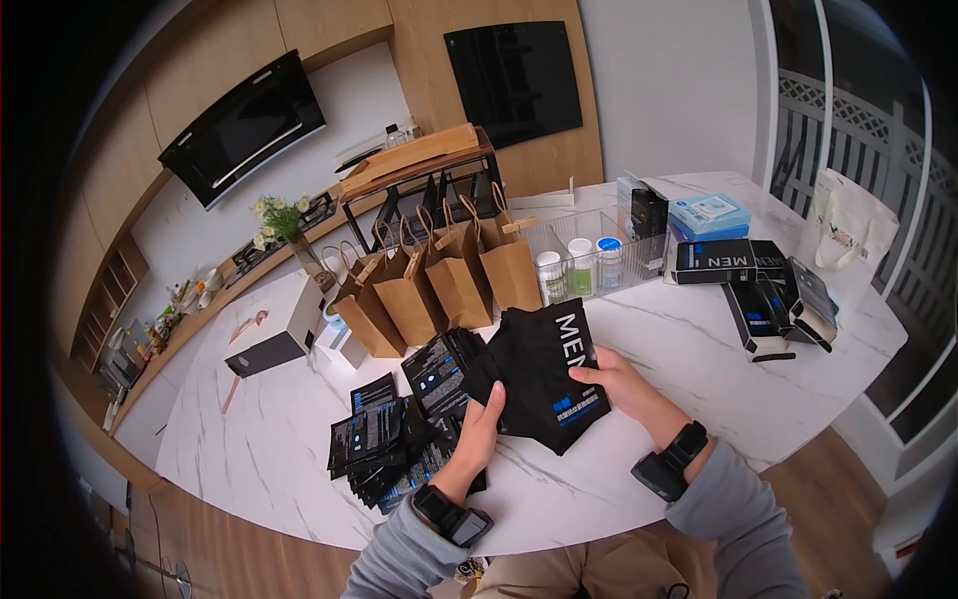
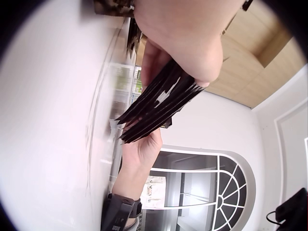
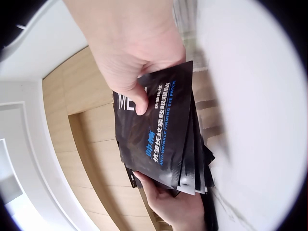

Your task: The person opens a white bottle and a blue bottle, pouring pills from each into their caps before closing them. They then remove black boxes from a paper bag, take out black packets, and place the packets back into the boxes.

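A fanned stack of black eye patch sachets [image 1: 544, 374], printed "MEN" in white with blue lettering, is held up over the table between both hands. My left hand [image 1: 479, 434] grips the stack's left side, thumb on the front. At the opposite side my right hand [image 1: 627, 387] pinches the sachets [image 3: 159, 130], its thumb lying flat over the print in the right wrist view. Seen edge-on in the left wrist view, the sachets [image 2: 159, 103] spread into several layers. Beside my left hand lies a loose pile of similar black sachets [image 1: 384, 439], partly overlapped by that hand.
Several brown paper bags [image 1: 459, 265] stand behind the pile. A clear divided organizer [image 1: 639, 268] with white-capped and blue-capped bottles sits beyond the stack. Black "MEN" boxes [image 1: 714, 262], some opened, lie at right near a white bag [image 1: 848, 225]. A white-and-dark box [image 1: 274, 324] stands left.
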`<state>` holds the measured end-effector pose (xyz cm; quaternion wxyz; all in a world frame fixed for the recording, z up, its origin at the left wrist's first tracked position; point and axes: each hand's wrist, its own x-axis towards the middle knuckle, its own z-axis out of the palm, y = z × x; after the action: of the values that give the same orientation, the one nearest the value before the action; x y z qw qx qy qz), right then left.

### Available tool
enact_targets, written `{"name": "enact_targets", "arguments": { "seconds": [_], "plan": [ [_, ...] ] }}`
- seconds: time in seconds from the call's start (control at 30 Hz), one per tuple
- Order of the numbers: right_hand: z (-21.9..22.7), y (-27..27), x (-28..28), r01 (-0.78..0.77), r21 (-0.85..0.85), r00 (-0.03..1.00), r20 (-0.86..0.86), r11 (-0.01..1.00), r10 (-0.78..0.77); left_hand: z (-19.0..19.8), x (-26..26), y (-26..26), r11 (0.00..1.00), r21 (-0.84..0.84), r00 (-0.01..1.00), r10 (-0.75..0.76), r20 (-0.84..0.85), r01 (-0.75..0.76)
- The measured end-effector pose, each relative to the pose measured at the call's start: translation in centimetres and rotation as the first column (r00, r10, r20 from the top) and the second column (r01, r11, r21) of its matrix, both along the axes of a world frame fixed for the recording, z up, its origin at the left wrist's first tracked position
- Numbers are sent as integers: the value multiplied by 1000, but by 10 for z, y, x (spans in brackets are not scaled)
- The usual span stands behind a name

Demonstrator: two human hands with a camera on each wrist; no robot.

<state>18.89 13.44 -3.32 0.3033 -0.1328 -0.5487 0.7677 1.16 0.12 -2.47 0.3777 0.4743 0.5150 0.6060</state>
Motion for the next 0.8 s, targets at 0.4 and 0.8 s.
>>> {"name": "enact_targets", "arguments": {
  "seconds": [0.4,0.8],
  "plan": [
    [5,-3,1,-14,-9,999,-34,1000,14,5,4,-2,997,44,992,62,-112,-57],
    [7,-6,-1,41,4,999,-29,999,-41,15,10,-3,964,225,910,215,-356,-140]
  ]
}}
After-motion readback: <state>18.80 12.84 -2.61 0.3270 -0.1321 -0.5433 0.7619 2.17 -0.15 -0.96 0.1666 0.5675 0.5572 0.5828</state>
